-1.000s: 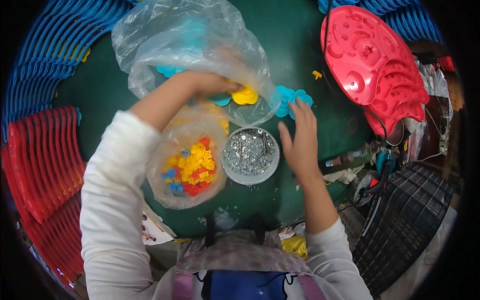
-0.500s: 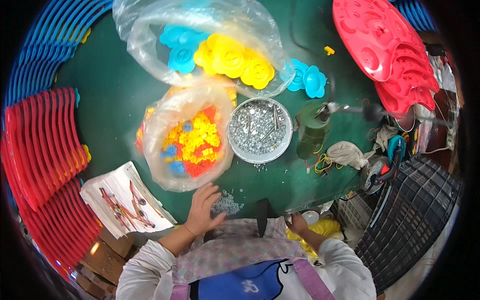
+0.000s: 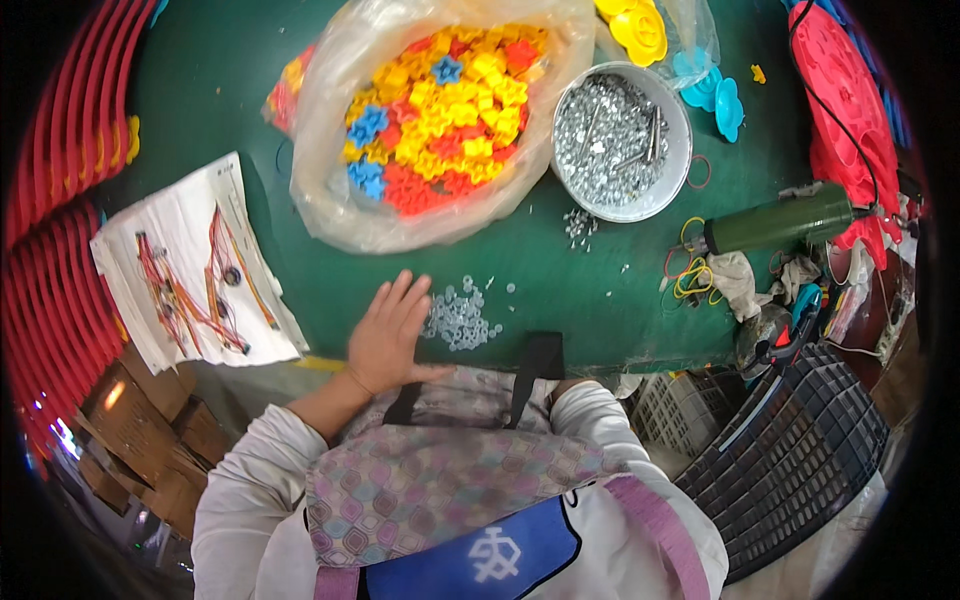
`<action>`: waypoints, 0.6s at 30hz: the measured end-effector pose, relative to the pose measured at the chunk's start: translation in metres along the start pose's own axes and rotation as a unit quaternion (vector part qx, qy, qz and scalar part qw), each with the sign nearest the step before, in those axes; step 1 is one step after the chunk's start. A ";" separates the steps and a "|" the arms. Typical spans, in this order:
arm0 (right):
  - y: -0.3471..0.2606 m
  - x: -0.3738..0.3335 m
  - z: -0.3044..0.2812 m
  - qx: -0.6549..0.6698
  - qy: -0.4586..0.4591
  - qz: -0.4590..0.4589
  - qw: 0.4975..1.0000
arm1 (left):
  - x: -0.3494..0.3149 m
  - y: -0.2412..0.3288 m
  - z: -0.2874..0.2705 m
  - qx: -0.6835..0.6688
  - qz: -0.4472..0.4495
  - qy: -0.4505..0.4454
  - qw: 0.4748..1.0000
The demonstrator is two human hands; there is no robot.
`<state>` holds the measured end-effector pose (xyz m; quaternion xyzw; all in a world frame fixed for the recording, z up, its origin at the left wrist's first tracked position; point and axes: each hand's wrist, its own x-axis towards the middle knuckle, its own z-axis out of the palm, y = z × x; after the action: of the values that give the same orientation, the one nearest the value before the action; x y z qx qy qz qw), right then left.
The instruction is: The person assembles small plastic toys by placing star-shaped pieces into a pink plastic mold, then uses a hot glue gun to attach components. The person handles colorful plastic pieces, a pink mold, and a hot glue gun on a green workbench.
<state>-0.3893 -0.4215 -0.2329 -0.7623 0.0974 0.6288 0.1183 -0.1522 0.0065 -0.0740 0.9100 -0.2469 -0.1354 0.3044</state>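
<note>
My left hand [image 3: 388,335] lies palm down at the table's near edge, fingers stretched out, holding nothing. Just right of its fingertips is a loose pile of small translucent washers [image 3: 462,318]. My right forearm [image 3: 590,405] goes down behind the apron's edge, which hides the hand. Beyond the washers stands an open plastic bag [image 3: 330,200] full of yellow, red and blue star-shaped plastic pieces [image 3: 440,115]. To its right is a round white tub [image 3: 640,212] of metal screws, with a few screws [image 3: 578,228] spilled beside it. A green power screwdriver [image 3: 780,222] appears tilted at the right.
A sheet with pictures of wiring [image 3: 200,270] lies left, near stacked red plastic parts [image 3: 60,300]. Yellow [image 3: 638,30] and blue flower-shaped pieces [image 3: 728,108] are at the back. Red panels [image 3: 845,120], yellow bands [image 3: 692,280] and a black crate [image 3: 800,450] are on the right.
The view has shifted, so the bag and tub appear higher. The green screwdriver has swung from upright to sideways, farther right. My right hand has gone out of sight; my left stays spread by the washers.
</note>
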 end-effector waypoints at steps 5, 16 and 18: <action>0.028 0.018 -0.007 -0.041 0.028 -0.003 0.999 | 0.004 0.004 0.005 -0.012 0.030 0.041 0.999; 0.008 0.104 -0.138 -0.112 0.185 -0.049 0.975 | 0.000 0.005 0.022 -0.056 0.121 0.268 0.954; -0.011 0.076 -0.135 -0.106 0.199 -0.052 0.973 | -0.006 0.008 0.017 -0.018 0.117 0.314 0.942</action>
<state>-0.2455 -0.4522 -0.2825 -0.8841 0.0125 0.4647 0.0478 -0.1668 -0.0041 -0.0819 0.8652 -0.2416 0.1890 0.3966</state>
